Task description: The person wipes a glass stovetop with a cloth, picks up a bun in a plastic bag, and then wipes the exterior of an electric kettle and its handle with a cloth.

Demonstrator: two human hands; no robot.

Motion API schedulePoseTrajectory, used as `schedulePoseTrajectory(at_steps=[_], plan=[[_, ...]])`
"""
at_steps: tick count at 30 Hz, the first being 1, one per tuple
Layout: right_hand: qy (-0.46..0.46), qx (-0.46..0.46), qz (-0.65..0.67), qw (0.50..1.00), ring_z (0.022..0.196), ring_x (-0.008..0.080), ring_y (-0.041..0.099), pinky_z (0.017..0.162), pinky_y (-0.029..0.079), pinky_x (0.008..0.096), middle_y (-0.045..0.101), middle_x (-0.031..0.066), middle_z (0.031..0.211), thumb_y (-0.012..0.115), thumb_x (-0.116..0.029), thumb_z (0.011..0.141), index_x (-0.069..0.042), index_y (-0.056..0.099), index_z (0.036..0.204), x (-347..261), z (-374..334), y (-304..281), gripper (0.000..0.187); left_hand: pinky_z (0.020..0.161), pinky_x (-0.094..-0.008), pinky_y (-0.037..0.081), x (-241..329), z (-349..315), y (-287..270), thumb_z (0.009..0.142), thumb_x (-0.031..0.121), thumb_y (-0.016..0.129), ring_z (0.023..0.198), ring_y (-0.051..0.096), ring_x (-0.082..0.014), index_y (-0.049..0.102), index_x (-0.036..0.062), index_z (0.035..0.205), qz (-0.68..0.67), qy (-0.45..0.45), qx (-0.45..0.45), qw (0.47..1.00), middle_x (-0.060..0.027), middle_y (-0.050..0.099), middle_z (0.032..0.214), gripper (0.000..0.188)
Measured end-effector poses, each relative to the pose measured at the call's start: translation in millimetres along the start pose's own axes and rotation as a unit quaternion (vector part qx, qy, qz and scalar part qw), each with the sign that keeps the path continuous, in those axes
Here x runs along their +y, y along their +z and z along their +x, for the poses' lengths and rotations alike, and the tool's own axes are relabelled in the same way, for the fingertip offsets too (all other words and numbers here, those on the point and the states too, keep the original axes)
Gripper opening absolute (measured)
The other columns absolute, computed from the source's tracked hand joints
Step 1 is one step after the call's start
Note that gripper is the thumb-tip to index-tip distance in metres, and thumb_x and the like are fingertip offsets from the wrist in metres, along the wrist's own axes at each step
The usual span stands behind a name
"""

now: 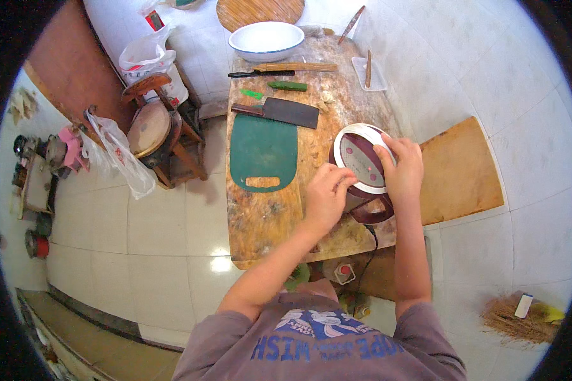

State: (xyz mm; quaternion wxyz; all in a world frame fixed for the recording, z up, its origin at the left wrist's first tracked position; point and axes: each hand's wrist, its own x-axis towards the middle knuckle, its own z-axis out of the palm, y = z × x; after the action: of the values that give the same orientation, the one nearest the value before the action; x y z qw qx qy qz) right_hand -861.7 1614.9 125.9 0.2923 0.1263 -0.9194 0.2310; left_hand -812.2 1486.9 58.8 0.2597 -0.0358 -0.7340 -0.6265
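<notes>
A soymilk maker, dark red with a white rimmed lid (356, 152), stands on the right side of the wooden table (260, 222). Its grey top panel has round buttons, and a small red light glows there. My right hand (403, 166) is wrapped round the lid's right edge, thumb on top. At the lid's lower left edge, my left hand (327, 193) has its fingers curled and pressed together against the rim. The dark jug handle (376, 211) points toward me between my wrists, and a black cord (370, 244) hangs below it.
Left of the appliance lie a green cutting board (264, 149), a cleaver (292, 112) and a cucumber (287, 86). Farther back are chopsticks (299, 66) and a white basin (267, 54). A clear tray (376, 79) sits by the right wall. A wooden chair (151, 130) stands left.
</notes>
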Motion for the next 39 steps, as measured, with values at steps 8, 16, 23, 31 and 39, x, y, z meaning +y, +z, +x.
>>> schedulePoseTrajectory(at_steps=[8, 16, 23, 31, 39], plan=[[0.039, -0.026, 0.029, 0.998, 0.085, 0.0279, 0.052, 0.075, 0.042, 0.0364, 0.058, 0.0112, 0.084, 0.066, -0.023, 0.074, -0.004, 0.066, 0.095, 1, -2, -3, 0.028, 0.056, -0.0332, 0.04, -9, 45, -3, 0.073, 0.012, 0.065, 0.06, 0.053, -0.0232, 0.063, 0.004, 0.075, 0.055, -0.01, 0.05, 0.997, -0.0099, 0.056, 0.071, 0.009], [0.03, -0.006, 0.003, 1.0, 0.084, 0.0282, 0.053, 0.076, 0.042, 0.0368, 0.059, 0.0118, 0.083, 0.066, -0.023, 0.074, -0.004, 0.067, 0.092, -3, 2, -2, 0.026, 0.059, -0.031, 0.042, 13, -5, 12, 0.077, 0.015, 0.064, 0.064, 0.053, -0.0199, 0.062, 0.0015, 0.078, 0.03, -0.063, 0.053, 0.996, -0.0096, 0.058, 0.073, 0.014], [0.03, -0.009, 0.021, 0.999, 0.084, 0.028, 0.053, 0.076, 0.042, 0.0364, 0.058, 0.0117, 0.081, 0.066, -0.022, 0.074, -0.004, 0.066, 0.092, -2, 1, -2, 0.026, 0.067, -0.0313, 0.046, 9, -97, 12, 0.077, 0.008, 0.061, 0.073, 0.057, -0.0223, 0.062, 0.0039, 0.08, -0.105, -0.003, -0.191, 0.976, -0.0084, 0.058, 0.079, 0.005], [0.037, -0.038, -0.008, 0.999, 0.083, 0.0271, 0.052, 0.076, 0.042, 0.0355, 0.058, 0.0104, 0.083, 0.064, -0.024, 0.076, -0.005, 0.066, 0.096, -7, 1, -5, 0.027, 0.072, -0.0258, 0.044, -33, -11, -16, 0.078, 0.007, 0.061, 0.081, 0.053, -0.0129, 0.052, 0.0051, 0.105, -0.333, -0.207, 0.076, 0.917, -0.0029, 0.056, 0.091, 0.029], [0.032, -0.031, -0.02, 0.999, 0.082, 0.0268, 0.052, 0.074, 0.042, 0.0357, 0.058, 0.0108, 0.084, 0.064, -0.024, 0.076, -0.005, 0.065, 0.096, -5, 1, -3, 0.027, 0.057, -0.0249, 0.04, -20, -10, 5, 0.073, 0.002, 0.064, 0.063, 0.048, -0.012, 0.06, 0.0029, 0.087, -0.067, -0.129, 0.088, 0.985, -0.0036, 0.057, 0.079, 0.015]])
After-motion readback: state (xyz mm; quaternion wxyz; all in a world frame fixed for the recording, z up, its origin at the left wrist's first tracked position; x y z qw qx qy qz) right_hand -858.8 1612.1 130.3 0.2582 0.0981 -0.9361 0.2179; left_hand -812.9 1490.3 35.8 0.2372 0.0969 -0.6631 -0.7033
